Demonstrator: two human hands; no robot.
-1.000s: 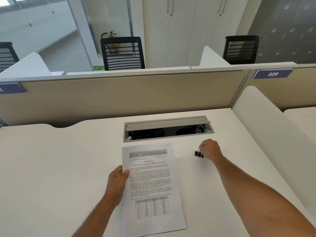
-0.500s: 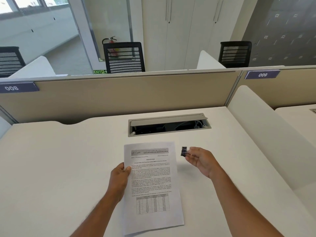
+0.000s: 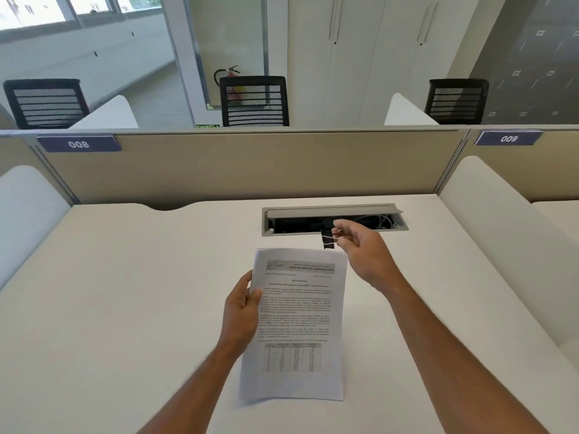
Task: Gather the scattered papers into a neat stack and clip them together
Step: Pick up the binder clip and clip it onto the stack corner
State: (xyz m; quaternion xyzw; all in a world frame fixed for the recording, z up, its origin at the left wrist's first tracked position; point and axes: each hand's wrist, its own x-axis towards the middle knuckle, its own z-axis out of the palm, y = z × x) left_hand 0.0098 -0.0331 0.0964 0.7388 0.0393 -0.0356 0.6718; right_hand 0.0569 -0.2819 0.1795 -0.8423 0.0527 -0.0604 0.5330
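Observation:
A stack of printed papers [image 3: 297,324] with text and a table is lifted off the white desk [image 3: 109,308]. My left hand [image 3: 242,308] grips its left edge, thumb on top. My right hand [image 3: 363,252] pinches the wire handles of a black binder clip [image 3: 328,239] between thumb and fingers. The clip hangs just above the stack's top right corner, close to it but apart from the paper.
An open cable tray [image 3: 332,219] with a grey lid is set into the desk right behind the clip. A beige partition [image 3: 250,164] runs along the desk's far edge. White side dividers [image 3: 501,245] stand at left and right.
My right hand picked the binder clip off the desk and carried it left and up to the stack's top right corner. My left hand raised the papers off the desk.

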